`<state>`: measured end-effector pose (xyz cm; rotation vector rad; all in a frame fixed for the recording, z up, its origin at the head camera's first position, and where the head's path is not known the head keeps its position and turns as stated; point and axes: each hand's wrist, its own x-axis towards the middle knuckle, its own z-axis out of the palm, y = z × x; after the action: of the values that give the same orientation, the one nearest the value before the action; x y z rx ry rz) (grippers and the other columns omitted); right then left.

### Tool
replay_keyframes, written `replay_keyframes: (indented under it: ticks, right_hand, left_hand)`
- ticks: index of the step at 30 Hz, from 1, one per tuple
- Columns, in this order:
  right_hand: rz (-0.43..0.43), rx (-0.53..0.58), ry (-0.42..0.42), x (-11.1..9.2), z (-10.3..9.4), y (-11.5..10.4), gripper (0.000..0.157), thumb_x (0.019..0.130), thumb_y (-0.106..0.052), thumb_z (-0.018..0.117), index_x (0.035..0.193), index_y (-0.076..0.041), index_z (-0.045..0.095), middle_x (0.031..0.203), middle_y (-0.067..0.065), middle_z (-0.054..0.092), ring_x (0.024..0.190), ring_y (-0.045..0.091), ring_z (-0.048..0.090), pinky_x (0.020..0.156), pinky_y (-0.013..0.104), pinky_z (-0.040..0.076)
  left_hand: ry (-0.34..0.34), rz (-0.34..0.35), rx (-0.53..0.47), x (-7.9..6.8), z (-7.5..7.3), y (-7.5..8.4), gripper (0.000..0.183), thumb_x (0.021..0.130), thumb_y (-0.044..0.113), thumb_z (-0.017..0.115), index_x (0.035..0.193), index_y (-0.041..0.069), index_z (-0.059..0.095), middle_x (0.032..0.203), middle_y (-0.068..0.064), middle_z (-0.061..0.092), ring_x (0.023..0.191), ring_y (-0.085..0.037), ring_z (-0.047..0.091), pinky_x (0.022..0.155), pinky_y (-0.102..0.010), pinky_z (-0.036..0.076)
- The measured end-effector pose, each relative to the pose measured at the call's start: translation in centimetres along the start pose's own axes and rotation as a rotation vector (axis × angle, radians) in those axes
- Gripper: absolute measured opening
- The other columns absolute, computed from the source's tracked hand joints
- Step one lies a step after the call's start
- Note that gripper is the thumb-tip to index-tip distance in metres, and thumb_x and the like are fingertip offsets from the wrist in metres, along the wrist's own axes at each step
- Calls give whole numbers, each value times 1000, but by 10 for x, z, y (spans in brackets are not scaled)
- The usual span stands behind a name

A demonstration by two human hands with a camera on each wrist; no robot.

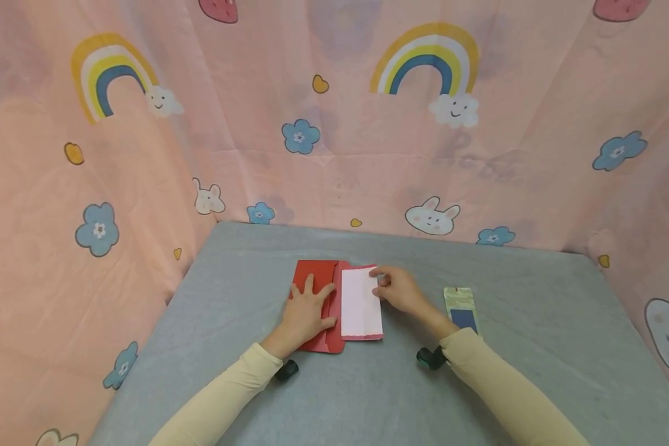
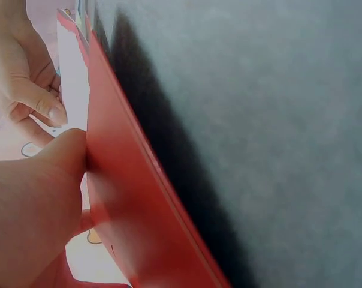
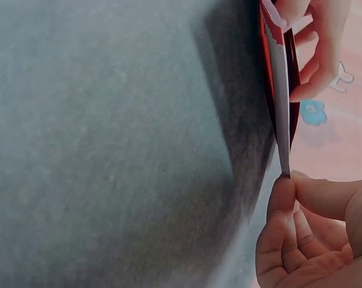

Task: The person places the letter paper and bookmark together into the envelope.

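The left grip (image 1: 303,313) lies spread, palm down, while the right grip (image 1: 403,291) pinches.

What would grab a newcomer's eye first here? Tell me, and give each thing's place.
Probably the red envelope near the middle of the head view, with the left hand spread over it. Next comes the white paper at its right side, its edge pinched by the right hand. Behind, two rainbows brighten the pink cloth.
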<state>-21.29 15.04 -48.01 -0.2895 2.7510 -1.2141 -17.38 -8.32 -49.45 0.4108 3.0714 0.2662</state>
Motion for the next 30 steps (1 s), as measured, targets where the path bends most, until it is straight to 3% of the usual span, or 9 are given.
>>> replay_keyframes:
  ticks: [11,16,30]
  right_hand:
    - [39,-21,-6,7,8,-5,35,88,-9,71,122,-3,66,76,8,55,62,15,53,56,25,43]
    - [56,-19,-14,9,10,-8,35,88,-9,70,123,-3,65,76,7,55,62,15,53,56,25,43]
    - [28,-12,-23,12,17,-13,34,87,-5,69,121,-1,67,68,4,54,55,13,50,51,24,40]
  left_hand:
    - [-5,-2,-20,1,3,-2,60,91,45,61,146,28,45,153,-24,38,128,-58,46,86,-55,57]
    - [-10,4,-19,0,2,-2,56,93,38,57,146,28,44,154,-24,38,128,-59,46,83,-55,58]
    - [-25,-19,-21,-2,0,1,51,95,35,54,145,31,48,155,-23,38,130,-59,44,90,-58,54]
